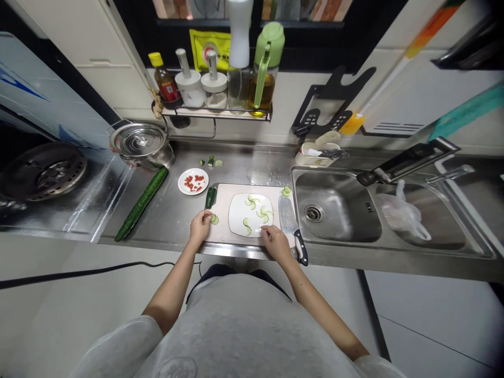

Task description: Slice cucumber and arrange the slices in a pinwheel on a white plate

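A white square plate (238,218) lies on a pale cutting board (224,236), with thin cucumber slices (264,214) set on it in curved groups. At the board's left edge my left hand (200,227) has its fingers closed at the rim of a small stack of cucumber slices (214,219). My right hand (275,241) is over the plate's lower right corner, thumb and fingers pinched; anything between them is too small to make out. On the board's right side rests a kitchen knife (288,215), its black handle past the front edge. More slices (286,191) lie by its tip.
Left of the board are a cucumber piece (210,197), a small plate (182,182) with chopped red bits, and a whole cucumber (142,205). A steel pot (137,142) and stove (43,170) stand farther left. A double sink (338,210) is on the right.
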The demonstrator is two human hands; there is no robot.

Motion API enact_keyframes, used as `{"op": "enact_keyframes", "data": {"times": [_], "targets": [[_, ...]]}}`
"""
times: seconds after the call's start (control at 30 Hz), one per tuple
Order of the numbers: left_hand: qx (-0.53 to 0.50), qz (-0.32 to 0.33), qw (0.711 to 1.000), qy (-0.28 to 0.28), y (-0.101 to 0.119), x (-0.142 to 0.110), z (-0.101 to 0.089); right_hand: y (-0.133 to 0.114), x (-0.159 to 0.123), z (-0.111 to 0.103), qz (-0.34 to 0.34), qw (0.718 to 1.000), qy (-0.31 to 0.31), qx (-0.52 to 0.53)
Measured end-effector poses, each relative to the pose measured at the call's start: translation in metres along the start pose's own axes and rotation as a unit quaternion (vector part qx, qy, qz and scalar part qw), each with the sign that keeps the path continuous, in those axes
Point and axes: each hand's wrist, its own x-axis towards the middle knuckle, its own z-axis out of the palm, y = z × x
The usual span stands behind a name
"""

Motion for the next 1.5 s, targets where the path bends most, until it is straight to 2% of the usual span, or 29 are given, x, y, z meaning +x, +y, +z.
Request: {"op": "enact_keyframes", "data": {"times": [0.17, 0.27, 0.37, 0.5, 0.6, 0.67, 0.83, 1.0, 1.1, 1.2, 1.27, 1.33, 1.5], "targets": [[0.072, 0.041, 0.997, -0.007, 0.0, 0.0, 0.003, -0.001, -0.001, 0.001, -0.003, 1.0, -0.002, -0.016], [0.081, 0.055, 0.995, -0.009, 0.0, 0.0, 0.006, -0.013, -0.003, 0.004, -0.033, 0.999, -0.015, -0.035], [0.072, 0.042, 0.996, -0.018, 0.0, 0.0, 0.008, -0.036, -0.004, 0.011, -0.087, 0.993, -0.059, -0.062], [0.051, 0.018, 0.998, -0.029, 0.001, 0.002, 0.007, -0.071, 0.002, 0.025, -0.203, 0.967, -0.117, -0.097], [0.016, 0.0, 1.0, -0.02, -0.001, 0.004, 0.007, -0.089, 0.014, 0.04, -0.26, 0.949, -0.133, -0.115], [-0.011, -0.01, 1.0, -0.013, -0.003, 0.004, 0.008, -0.097, 0.022, 0.051, -0.275, 0.944, -0.137, -0.123], [-0.072, -0.025, 0.997, 0.011, -0.009, 0.005, 0.005, -0.104, 0.036, 0.07, -0.273, 0.937, -0.161, -0.144], [-0.125, -0.027, 0.992, 0.002, -0.012, 0.006, -0.01, -0.099, 0.037, 0.066, -0.271, 0.944, -0.144, -0.12], [-0.153, -0.019, 0.987, -0.042, -0.009, 0.0, -0.018, -0.094, 0.034, 0.057, -0.223, 0.964, -0.119, -0.082], [-0.179, 0.005, 0.974, -0.136, 0.003, -0.012, -0.02, -0.091, 0.029, 0.047, -0.164, 0.982, -0.091, -0.007], [-0.189, 0.022, 0.96, -0.206, 0.015, -0.021, -0.018, -0.089, 0.026, 0.04, -0.153, 0.983, -0.085, 0.054], [-0.204, 0.037, 0.945, -0.252, 0.029, -0.029, -0.014, -0.088, 0.024, 0.033, -0.153, 0.979, -0.09, 0.104], [-0.292, 0.026, 0.919, -0.264, 0.054, -0.041, 0.002, -0.076, 0.019, 0.018, -0.096, 0.975, -0.086, 0.183]]}}
